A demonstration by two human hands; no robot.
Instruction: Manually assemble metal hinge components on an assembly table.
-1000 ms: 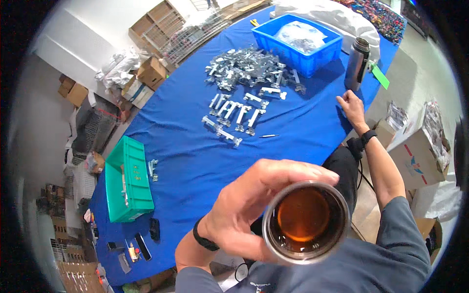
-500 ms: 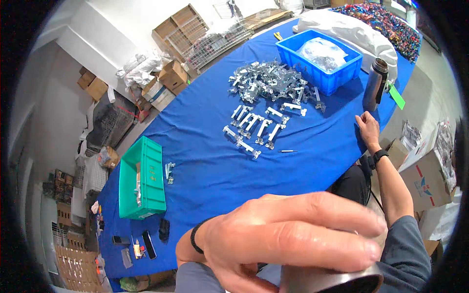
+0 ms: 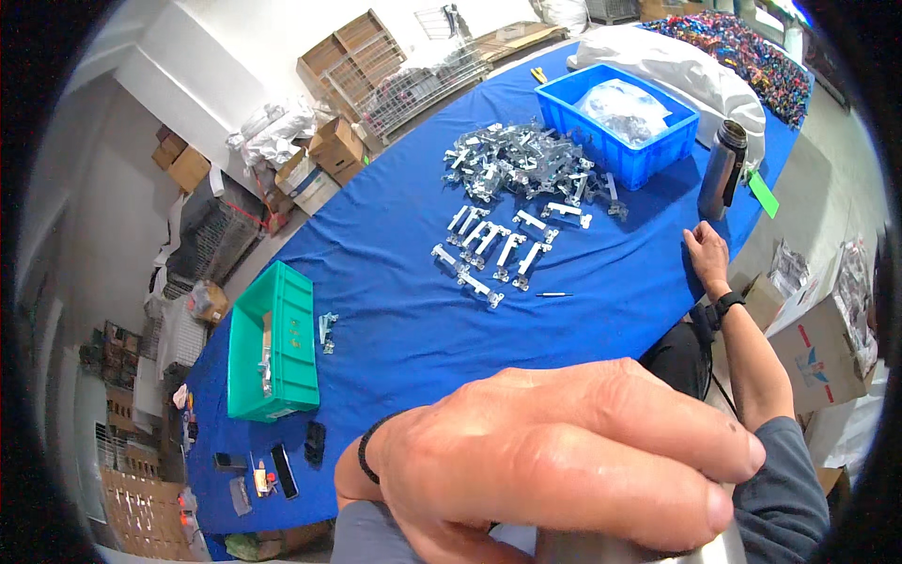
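Observation:
Close in front of me, my left hand (image 3: 554, 451), with a black cord round its wrist, is wrapped round a silvery metal cup (image 3: 625, 548). The hand and the lower edge of the picture hide most of this cup. My right hand (image 3: 707, 252), wearing a dark watch, rests on the table's right edge with its fingers curled in. No object shows in it. Just beyond it stands a steel vacuum flask (image 3: 722, 174), upright and without a lid. Small metal brackets (image 3: 489, 246) lie in rough rows mid-table, near a thin pen-like tool (image 3: 554, 294).
Behind the rows are a heap of brackets (image 3: 517, 162) and a blue bin (image 3: 625, 155) holding clear plastic. A green crate (image 3: 305, 343) stands at left on the blue cloth (image 3: 395, 329), near a phone (image 3: 285, 470). An open carton (image 3: 817, 348) sits on the right.
My left hand has shifted slightly, and the cup's dark opening, seen before, is now out of sight. My right hand stays by the flask.

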